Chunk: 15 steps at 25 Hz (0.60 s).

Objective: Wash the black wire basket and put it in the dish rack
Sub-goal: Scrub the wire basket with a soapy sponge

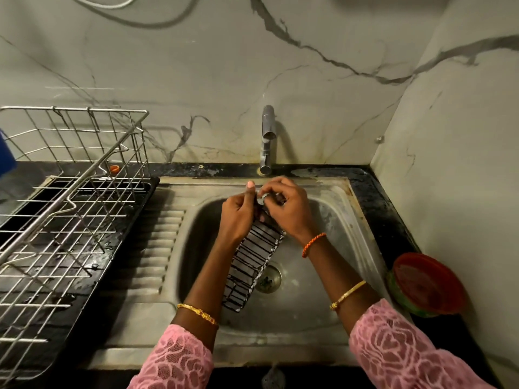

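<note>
Dish rack: a silver wire dish rack (64,209) is standing at the far left on a black drip tray (84,276) that is glistening with water; I am seeing no dishes in the rack, only a small orange object (114,169) showing through the wires at its far corner.
Sink: a worn stainless steel sink (323,310) with a ribbed draining board on its left side is filling the middle, and a round metal drain strainer (268,277) is sitting at the bottom of the bowl.
Tap: a chrome tap (266,138) is rising from the counter behind the sink, just above the hands.
Basket: a narrow black wire basket (252,265) is being held on end over the sink bowl, leaning, with its lower end near the drain and nothing visible inside it.
Left hand: the left hand (238,213) is curling around the basket's upper end, thumb pointing up.
Right hand: the right hand (286,209) is gripping the same upper end with bent fingers, touching the left hand.
Lidded container: a round green container with a red lid (427,284) is sitting on the dark counter at the far right, its contents hidden.
</note>
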Motion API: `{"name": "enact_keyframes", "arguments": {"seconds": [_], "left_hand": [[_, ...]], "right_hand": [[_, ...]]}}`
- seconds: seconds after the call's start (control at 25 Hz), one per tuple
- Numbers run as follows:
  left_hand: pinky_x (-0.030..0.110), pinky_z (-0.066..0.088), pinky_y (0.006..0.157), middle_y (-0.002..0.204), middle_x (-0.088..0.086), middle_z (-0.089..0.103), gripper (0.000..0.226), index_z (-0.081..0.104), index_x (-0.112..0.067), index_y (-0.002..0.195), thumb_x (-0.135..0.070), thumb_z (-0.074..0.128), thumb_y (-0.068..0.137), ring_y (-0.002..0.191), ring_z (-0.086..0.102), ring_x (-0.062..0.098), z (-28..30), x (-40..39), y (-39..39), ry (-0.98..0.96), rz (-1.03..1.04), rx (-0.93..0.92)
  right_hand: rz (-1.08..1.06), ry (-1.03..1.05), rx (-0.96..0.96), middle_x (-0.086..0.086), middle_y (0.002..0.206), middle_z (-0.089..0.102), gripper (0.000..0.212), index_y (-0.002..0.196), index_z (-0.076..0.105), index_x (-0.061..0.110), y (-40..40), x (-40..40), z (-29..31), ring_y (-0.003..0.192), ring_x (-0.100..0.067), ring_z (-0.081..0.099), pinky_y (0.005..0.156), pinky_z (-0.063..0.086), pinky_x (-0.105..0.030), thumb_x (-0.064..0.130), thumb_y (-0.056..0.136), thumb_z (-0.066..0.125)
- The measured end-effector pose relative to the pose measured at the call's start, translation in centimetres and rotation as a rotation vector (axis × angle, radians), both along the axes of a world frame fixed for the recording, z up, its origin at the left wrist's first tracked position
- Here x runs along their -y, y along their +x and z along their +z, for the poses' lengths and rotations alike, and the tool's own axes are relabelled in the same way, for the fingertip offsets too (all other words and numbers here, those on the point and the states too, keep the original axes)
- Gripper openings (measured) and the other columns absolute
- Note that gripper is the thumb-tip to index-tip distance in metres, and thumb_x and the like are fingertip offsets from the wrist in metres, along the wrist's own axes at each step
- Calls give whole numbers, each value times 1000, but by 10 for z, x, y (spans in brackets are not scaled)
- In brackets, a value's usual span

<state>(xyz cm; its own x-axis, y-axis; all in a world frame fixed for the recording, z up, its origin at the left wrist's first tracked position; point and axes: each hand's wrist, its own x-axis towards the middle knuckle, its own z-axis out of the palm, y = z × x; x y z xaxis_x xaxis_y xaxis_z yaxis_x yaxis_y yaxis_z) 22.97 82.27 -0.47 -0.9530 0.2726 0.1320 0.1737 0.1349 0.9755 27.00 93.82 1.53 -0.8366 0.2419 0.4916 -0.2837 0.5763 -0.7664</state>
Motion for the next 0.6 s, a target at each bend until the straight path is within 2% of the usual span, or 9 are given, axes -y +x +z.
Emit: {"name": "enact_keyframes", "arguments": {"seconds": [0.08, 0.16, 0.28, 0.36, 0.44, 0.52, 0.6], "left_hand": [[23, 46, 50, 56, 9, 64, 57, 64, -10, 63, -47, 37, 97, 47, 59, 13, 0, -4, 3, -17, -36, -38], [27, 45, 46, 53, 12, 62, 58, 61, 0, 61, -45, 47, 94, 43, 58, 18, -4, -6, 7, -31, -45, -110], [36, 43, 42, 52, 18, 60, 53, 60, 5, 60, -41, 63, 87, 45, 54, 36, -10, -9, 11, -47, -17, -181], [30, 40, 42, 51, 13, 60, 48, 62, 1, 60, -39, 67, 84, 41, 50, 26, -10, -10, 10, -90, -13, -205], [26, 38, 43, 49, 6, 57, 45, 63, -1, 59, -39, 69, 83, 40, 46, 14, -10, -9, 7, -142, 5, -220], [27, 38, 45, 46, -6, 54, 39, 60, -14, 54, -38, 69, 83, 40, 45, 10, -11, -9, 6, -173, 23, -198], [26, 37, 45, 41, -10, 50, 42, 53, -22, 47, -39, 68, 83, 37, 42, 7, -10, -11, 10, -226, 9, -221]], "right_hand": [[-68, -32, 86, -4, 95, 61, 14, 90, 70, 2, -11, -9, 3, 78, -1, 54, 68, 42, -1, -5, 81, 61], [-128, 3, 223, -11, 97, 66, 13, 91, 71, 3, -25, -20, -1, 83, -14, 59, 66, 41, -4, 0, 81, 64], [-244, 12, 383, -12, 92, 72, 13, 85, 74, 6, -30, -40, -6, 88, -22, 65, 77, 49, -22, 0, 78, 64], [-345, -135, 329, -9, 90, 73, 16, 84, 74, 7, -20, -52, -4, 85, -16, 66, 81, 51, -25, -2, 79, 61], [-402, -248, 316, -4, 91, 73, 21, 87, 74, 10, -2, -64, -3, 82, -12, 64, 77, 50, -23, -2, 81, 58], [-409, -353, 334, -3, 89, 73, 19, 86, 74, 14, 20, -75, -4, 78, -20, 66, 73, 54, -34, 3, 83, 58], [-454, -476, 317, -13, 88, 72, 12, 81, 73, 10, 47, -87, -4, 78, -26, 68, 75, 57, -44, 9, 84, 62]]}}
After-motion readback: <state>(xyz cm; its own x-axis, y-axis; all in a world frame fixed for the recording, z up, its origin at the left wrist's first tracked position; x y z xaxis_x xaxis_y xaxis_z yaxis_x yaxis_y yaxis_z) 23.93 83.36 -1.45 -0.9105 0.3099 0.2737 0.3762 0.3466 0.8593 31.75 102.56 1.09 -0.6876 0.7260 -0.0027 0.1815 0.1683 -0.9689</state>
